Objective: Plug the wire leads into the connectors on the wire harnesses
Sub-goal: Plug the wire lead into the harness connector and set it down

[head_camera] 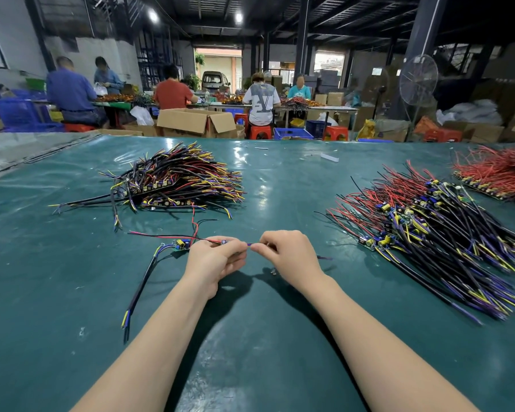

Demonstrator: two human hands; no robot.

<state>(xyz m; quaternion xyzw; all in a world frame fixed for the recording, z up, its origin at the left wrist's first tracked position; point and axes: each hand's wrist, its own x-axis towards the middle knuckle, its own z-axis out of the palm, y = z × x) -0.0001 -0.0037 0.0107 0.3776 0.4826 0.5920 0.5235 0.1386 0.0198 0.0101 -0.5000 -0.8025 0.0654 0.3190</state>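
Note:
My left hand (213, 261) and my right hand (289, 255) meet over the green table (250, 337), fingertips almost touching. Between them runs a short purple wire lead (248, 244); each hand pinches one end of it. The left hand also holds a small circuit board harness (223, 241) with red and black wires running off to the left. Just left of that hand a second small board (180, 244) lies on the table, its black cable with blue and yellow leads (137, 292) trailing toward me. Whether a connector sits between my fingers is hidden.
A heap of black, yellow and purple harnesses (176, 179) lies at the far left. A bigger pile with red leads and boards (434, 230) fills the right, red wires (500, 171) behind it. Several people work at tables beyond the far edge.

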